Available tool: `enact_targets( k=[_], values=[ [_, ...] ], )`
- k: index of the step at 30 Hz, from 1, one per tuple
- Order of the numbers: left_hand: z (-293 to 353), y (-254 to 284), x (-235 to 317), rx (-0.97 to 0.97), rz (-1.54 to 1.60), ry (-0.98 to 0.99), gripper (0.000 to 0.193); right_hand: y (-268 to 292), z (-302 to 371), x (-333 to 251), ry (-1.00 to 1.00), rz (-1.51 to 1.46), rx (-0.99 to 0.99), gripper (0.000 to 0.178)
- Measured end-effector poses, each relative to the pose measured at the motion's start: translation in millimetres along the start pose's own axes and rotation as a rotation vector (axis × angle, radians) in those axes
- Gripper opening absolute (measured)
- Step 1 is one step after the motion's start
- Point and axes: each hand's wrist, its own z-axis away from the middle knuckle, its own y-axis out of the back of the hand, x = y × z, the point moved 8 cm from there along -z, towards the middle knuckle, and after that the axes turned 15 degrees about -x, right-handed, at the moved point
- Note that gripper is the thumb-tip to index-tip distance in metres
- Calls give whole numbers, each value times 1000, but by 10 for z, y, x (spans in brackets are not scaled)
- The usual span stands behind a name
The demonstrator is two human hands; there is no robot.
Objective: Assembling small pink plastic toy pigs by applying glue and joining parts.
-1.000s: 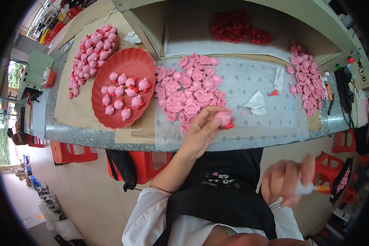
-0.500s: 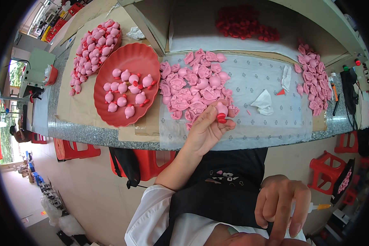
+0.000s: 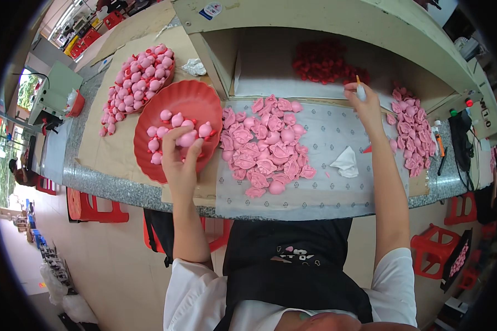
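Over the red scalloped bowl [image 3: 176, 94], my left hand [image 3: 181, 163] pinches a round pink piece [image 3: 188, 137] between thumb and fingers. Several pink pieces with red bits lie in the bowl around it. My right hand [image 3: 365, 105] is raised at the opening of the shelf, closed around a small white glue bottle [image 3: 361, 91] with an orange tip pointing up. Just left of that hand, inside the shelf, lies a heap of small red pieces [image 3: 323, 62]. A pile of pink hollow, ruffle-edged pieces [image 3: 268, 146] covers the middle of the work sheet.
A heaped mound of pink-and-red pieces [image 3: 138, 83] stands behind the bowl. More pink pieces [image 3: 411, 129] lie to the right, near an orange pen [image 3: 439, 144]. A crumpled white tissue [image 3: 345, 162] rests on the sheet. Red stools [image 3: 433, 248] stand below the table.
My left hand has gone from above the pink pile to the bowl, carrying the pink piece. My right hand has risen from near my body to the shelf with the glue bottle.
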Motion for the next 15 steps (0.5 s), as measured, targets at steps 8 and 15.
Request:
enact_targets(
  k=[8,15],
  values=[
    [-122,-260,496,-132,-925,-172,35,-280,-466,-94,43,672,132,28],
    [-170,-1363,378,-527,-840,-227,23,-120,-316,24,60,463,102,28]
  ],
)
